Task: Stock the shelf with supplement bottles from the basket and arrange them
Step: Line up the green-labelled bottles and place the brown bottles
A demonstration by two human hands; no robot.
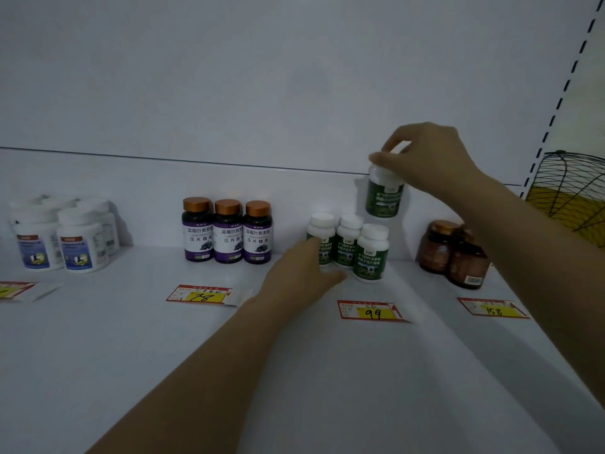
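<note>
Shelf (pixel 131 339): lying white and wide under the head camera, carrying four groups of bottles along its back.
Right hand (pixel 425 158): gripping the held bottle (pixel 384 199) by its white cap, fingers curling round it from above.
Held bottle: hanging upright in the air, clear of the shelf, just above and behind the green group (pixel 352 249).
Green group: three white-capped bottles standing close together behind the 99 tag (pixel 370 311).
Left hand (pixel 304 276): reaching forward with fingers fairly straight, one fingertip touching the leftmost green bottle and gripping nothing.
Purple bottles (pixel 227 232): three standing side by side behind the 78 tag (pixel 199 294).
White bottles (pixel 62 239): standing at far left.
Brown bottles (pixel 455 255): standing right of the green group, behind the 158 tag (pixel 494 309), partly hidden by the right forearm.
Basket (pixel 569 198): wire, sitting at the right edge — something yellow showing inside.
</note>
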